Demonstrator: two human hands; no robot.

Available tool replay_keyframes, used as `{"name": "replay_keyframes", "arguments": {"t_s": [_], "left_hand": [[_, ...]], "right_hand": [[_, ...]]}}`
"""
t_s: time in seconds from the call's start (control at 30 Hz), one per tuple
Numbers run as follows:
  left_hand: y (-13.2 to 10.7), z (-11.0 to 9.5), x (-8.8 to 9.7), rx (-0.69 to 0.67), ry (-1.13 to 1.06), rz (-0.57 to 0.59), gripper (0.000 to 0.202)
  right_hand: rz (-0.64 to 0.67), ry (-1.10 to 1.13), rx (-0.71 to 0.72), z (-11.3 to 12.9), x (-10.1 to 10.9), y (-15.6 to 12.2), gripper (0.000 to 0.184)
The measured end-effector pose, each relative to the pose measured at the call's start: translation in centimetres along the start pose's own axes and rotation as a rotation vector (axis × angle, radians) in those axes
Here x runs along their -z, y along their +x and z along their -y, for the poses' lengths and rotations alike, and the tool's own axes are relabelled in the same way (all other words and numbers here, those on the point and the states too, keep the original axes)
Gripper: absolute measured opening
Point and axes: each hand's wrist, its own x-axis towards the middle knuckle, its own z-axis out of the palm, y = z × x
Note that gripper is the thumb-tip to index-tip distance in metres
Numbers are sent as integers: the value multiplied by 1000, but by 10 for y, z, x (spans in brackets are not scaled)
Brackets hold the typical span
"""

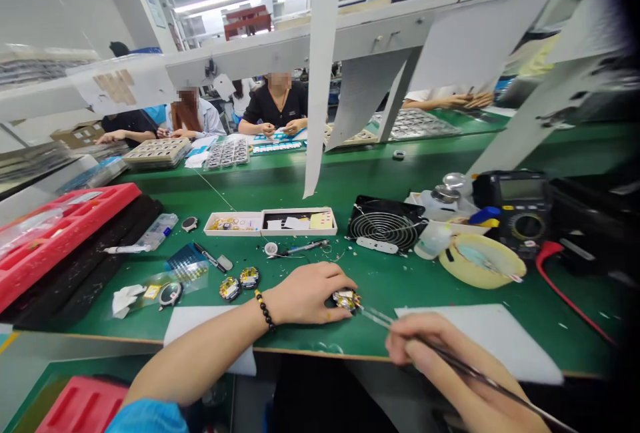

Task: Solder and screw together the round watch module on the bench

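Note:
My left hand (pixel 313 293), with a beaded bracelet at the wrist, rests on the green bench and pinches a small round watch circuit module (pixel 346 300) between thumb and fingers. My right hand (pixel 445 359) is closed around a pair of slim metal tweezers (pixel 379 317). Their tips, slightly blurred, are at the right edge of the module; whether they touch it I cannot tell. Left of my left hand lie two similar round modules (pixel 230 288) (pixel 249 277). A round watch case (pixel 170 295) sits farther left, beside a crumpled white tissue (pixel 127 300).
White parts boxes (pixel 298 221) stand behind my hands. A black fan (pixel 386 225), yellow bowl (pixel 481 261) and multimeter (pixel 520 206) occupy the right. A red tray (pixel 65 233) lies left. White sheets (pixel 480 336) lie along the front edge. Several people sit across the bench.

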Motion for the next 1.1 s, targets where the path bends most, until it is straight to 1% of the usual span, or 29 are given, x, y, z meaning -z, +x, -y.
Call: {"name": "replay_keyframes", "arguments": {"t_s": [0.07, 0.1, 0.13, 0.2, 0.27, 0.4, 0.6, 0.77, 0.9, 1.0, 1.1], "left_hand": [[0, -2, 0, 11, -12, -20, 42], [-1, -3, 0, 18, -20, -24, 41], [-1, -4, 0, 27, -30, -25, 41], [-1, -6, 1, 43, -48, -18, 39], [-1, -7, 1, 56, -56, -17, 39], [-1, -8, 1, 77, -63, -26, 33], [-2, -10, 1, 88, -81, -26, 27], [-2, -13, 1, 102, -72, -28, 27], [-1, -12, 1, 111, -41, -23, 29], [-1, -9, 0, 93, -39, -26, 29], [-3, -7, -2, 58, -53, -27, 27]], "right_hand": [[-95, -11, -118, -21, 2, 4, 44], [-122, -9, -159, -29, 2, 5, 46], [-142, -6, -188, -35, 2, 5, 48], [-151, 2, -199, -41, 1, 3, 47], [-126, 17, -156, -42, -1, 3, 42], [-85, 23, -17, -42, -5, 5, 32], [-94, 13, -13, -52, -10, 2, 23], [-103, 12, 75, -56, -17, -2, 18], [-107, 9, 97, -57, -19, -2, 17], [-106, 7, 103, -57, -20, 0, 15], [-141, 2, 97, -55, -22, 0, 15]]}}
